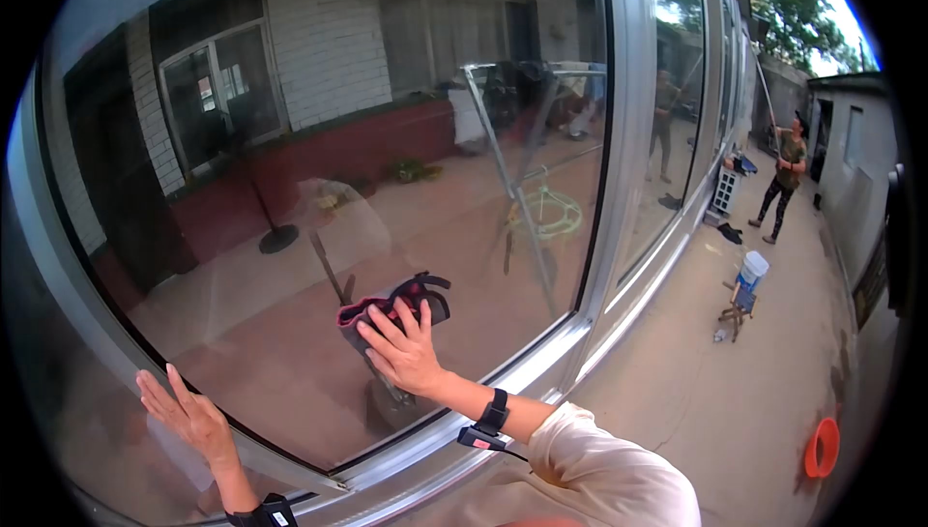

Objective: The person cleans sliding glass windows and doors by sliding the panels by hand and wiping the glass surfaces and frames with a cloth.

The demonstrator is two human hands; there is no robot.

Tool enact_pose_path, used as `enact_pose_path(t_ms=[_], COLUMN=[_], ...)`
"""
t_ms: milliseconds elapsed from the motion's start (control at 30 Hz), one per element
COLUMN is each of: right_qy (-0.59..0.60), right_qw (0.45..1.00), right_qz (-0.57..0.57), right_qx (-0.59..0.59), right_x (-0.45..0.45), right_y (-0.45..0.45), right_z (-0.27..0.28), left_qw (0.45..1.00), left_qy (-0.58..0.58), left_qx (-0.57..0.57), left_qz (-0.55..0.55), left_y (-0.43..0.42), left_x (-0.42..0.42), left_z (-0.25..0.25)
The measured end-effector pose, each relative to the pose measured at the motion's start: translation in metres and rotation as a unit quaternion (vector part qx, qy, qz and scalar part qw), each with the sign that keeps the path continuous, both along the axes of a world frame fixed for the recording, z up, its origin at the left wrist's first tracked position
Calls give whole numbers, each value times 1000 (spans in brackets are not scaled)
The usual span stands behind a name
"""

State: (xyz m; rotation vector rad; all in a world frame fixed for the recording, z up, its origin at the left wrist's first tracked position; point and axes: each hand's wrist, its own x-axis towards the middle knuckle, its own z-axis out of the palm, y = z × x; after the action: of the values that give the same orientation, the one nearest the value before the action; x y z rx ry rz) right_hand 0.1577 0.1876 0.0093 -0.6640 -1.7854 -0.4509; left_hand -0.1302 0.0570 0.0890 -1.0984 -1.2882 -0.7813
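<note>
A dark cloth with pinkish-red edges (432,297) lies bunched against the large window pane (387,208). My right hand (406,348) presses it to the glass, fingers spread over the cloth. At the lower left, my left hand (193,421) is raised beside the metal window frame (92,305), fingers extended and nothing in it. Black straps with small devices are on both wrists. Reflections of a brick wall, a window and a metal rack show in the glass.
Down the yard, another person (791,164) holds a long pole up toward the building. A white-and-blue bucket (754,264) sits on a small folding stool (739,303). An orange-red bucket (823,448) is at the lower right. A grey wall (870,160) runs along the right.
</note>
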Motion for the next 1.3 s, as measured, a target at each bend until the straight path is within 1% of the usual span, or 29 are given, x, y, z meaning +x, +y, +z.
enact_pose_path(t_ms=[33, 100, 167, 200, 233, 267, 333, 433, 467, 500, 533, 567, 600, 667, 700, 767, 800, 833, 867, 900, 933, 967, 1033, 1067, 1100, 1133, 1167, 1233, 1300], right_qy=[-74, -160, -205, -231, -253, -240, -225, -116, -86, -45, 1, 49, 69, 143, 193, 243, 213, 143, 334, 373, 371, 334, 261, 211, 189, 261, 341, 261, 151], right_qw=[996, 973, 948, 930, 921, 917, 919, 931, 935, 928, 934, 949, 952, 957, 952, 940, 920, 878, 900, 875, 877, 865, 817, 816, 829, 886, 909, 936, 943], right_qz=[34, 117, 192, 177, 179, 172, 144, 4, -37, -95, -112, -130, -124, -146, -179, -207, -312, -443, -279, -306, -302, -372, -508, -537, -508, -374, -236, -203, -149], right_qx=[46, 119, 153, 223, 235, 269, 290, 345, 341, 358, 338, 282, 270, 204, 156, 118, 103, 112, 26, -33, -34, -49, -82, -37, 133, 88, 53, 122, 257], right_x=[-19, -53, -76, -81, -81, -78, -61, -9, 16, 46, 79, 114, 156, 251, 305, 400, 467, 511, 465, 461, 449, 432, 400, 342, 341, 253, 154, 45, -42], right_y=[-7, -15, -14, -9, -8, -6, 4, 31, 46, 65, 78, 101, 125, 185, 224, 289, 345, 380, 338, 335, 336, 339, 334, 294, 332, 261, 176, 108, 70], right_z=[28, 83, 127, 151, 178, 207, 264, 340, 363, 382, 397, 409, 417, 410, 396, 346, 314, 284, 272, 278, 286, 293, 327, 353, 382, 403, 423, 453, 468], left_qw=[1000, 1000, 1000, 999, 1000, 1000, 999, 999, 1000, 1000, 999, 999, 999, 999, 998, 998, 998, 998, 997, 997, 997, 997, 997, 998, 998, 998, 998, 998, 998], left_qy=[-17, -9, -15, -15, -18, -15, -16, -17, -15, -19, -23, -34, -38, -41, -41, -42, -46, -48, -48, -48, -51, -51, -40, -34, -27, -29, -23, -26, -32], left_qx=[15, -12, -7, -14, -9, -7, -6, -7, -7, -10, -10, -4, -5, -7, -7, -2, -2, -1, 2, 6, 7, 6, 5, -5, -16, -16, -18, -18, -25], left_qz=[18, -13, -16, -25, -23, -27, -28, -27, -26, -16, -32, -36, -29, -31, -40, -44, -53, -51, -55, -61, -56, -57, -64, -57, -51, -53, -59, -51, -51], left_y=[-1, -5, -9, -8, -9, -9, -7, -6, -5, -9, -12, -10, -10, -11, -10, -8, -8, -8, -8, -8, -8, -7, -9, -9, -8, -8, -7, -7, -6], left_x=[-2, -1, -1, 0, 1, 1, 0, 1, 2, 2, 5, 5, 3, 3, 3, 3, 2, 3, 1, 3, 4, 1, -1, 0, 1, 2, 2, 2, 2], left_z=[1, 2, -3, -4, -3, -3, -4, -3, -3, -4, -4, -4, -5, -5, -6, -7, -9, -9, -12, -5, -7, -13, -12, -10, -9, -7, -7, -8, -9])
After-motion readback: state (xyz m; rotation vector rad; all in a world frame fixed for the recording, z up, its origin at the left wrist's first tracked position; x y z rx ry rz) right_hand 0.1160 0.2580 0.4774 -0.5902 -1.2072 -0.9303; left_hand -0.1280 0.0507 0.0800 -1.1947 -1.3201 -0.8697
